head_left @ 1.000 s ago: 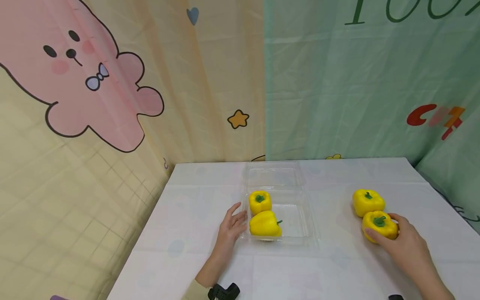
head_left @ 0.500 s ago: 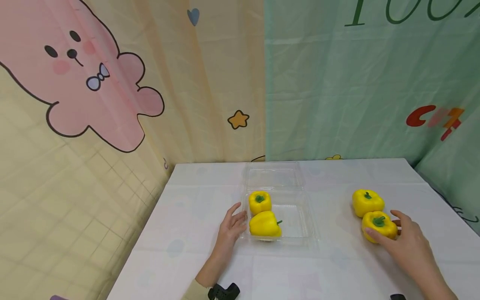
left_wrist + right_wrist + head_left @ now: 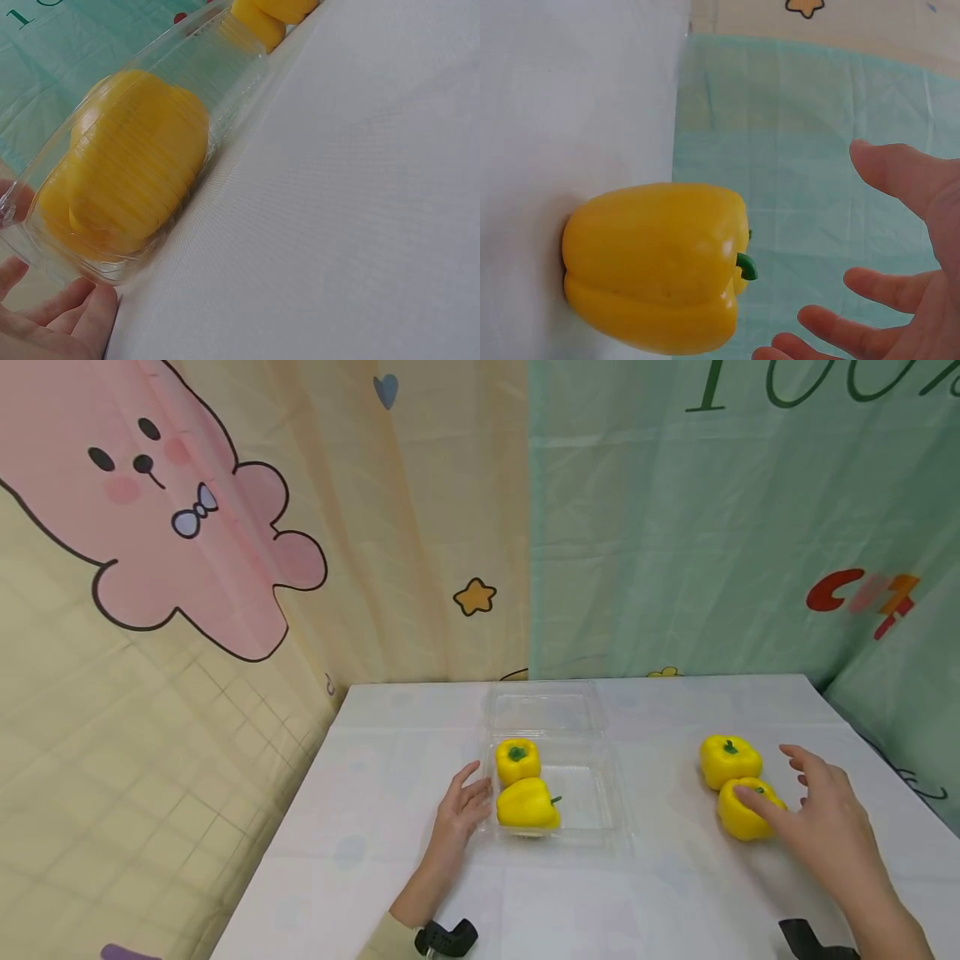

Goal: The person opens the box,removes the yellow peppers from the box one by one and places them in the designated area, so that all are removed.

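Observation:
Two yellow bell peppers stand close together on the right of the table, a far one (image 3: 729, 758) and a near one (image 3: 742, 814). My right hand (image 3: 828, 822) hovers over the near one with fingers spread; the right wrist view shows a gap between the fingers and that bell pepper (image 3: 656, 266). Left of centre, a clear plastic container (image 3: 588, 793) lies with its lid folded back. Along its left side sit two more yellow bell peppers, one upright (image 3: 517, 762) and one on its side (image 3: 528, 804). My left hand (image 3: 459, 810) rests its fingers against the container's left wall.
A white cloth covers the table (image 3: 637, 902). Behind it hang printed curtains (image 3: 675, 527), with a yellow tiled-pattern curtain (image 3: 187, 777) on the left. Black straps (image 3: 446, 937) sit on the wrists. A purple object (image 3: 127, 952) shows at the bottom left.
My right hand has come off the near bell pepper on the right, lifting up and to the right as its fingers spread. The left hand stays at the container.

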Demonstrator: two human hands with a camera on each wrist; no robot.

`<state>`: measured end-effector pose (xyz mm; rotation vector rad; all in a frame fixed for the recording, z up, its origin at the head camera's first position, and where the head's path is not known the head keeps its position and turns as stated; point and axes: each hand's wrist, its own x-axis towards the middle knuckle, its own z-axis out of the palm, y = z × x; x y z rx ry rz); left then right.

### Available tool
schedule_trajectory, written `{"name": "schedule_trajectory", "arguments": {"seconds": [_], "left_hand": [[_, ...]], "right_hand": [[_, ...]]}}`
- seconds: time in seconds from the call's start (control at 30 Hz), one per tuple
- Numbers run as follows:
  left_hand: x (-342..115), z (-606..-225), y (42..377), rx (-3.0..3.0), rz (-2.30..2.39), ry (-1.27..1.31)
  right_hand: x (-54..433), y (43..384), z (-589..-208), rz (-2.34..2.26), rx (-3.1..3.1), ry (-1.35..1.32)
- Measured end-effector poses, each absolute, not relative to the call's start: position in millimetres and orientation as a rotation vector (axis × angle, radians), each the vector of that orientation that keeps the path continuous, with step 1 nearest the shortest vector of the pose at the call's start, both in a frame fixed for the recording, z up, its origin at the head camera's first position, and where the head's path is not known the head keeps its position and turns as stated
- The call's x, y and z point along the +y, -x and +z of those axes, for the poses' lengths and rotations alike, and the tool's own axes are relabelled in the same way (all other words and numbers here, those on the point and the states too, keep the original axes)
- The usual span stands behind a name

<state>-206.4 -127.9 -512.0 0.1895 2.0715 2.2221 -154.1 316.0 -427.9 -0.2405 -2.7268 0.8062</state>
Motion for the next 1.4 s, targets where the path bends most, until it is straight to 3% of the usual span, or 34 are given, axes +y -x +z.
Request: {"name": "schedule_trajectory", "arguments": {"seconds": [0.8,1.4], "left_hand": [[-127,-513,207,2.069,2.232,-0.177],[-128,-511,205,2.055,2.231,-0.175]], "right_hand": [[252,179,-396,0.903,-2.625,-0.028],[201,204,-403,1.077,-2.568,-0.231]]}}
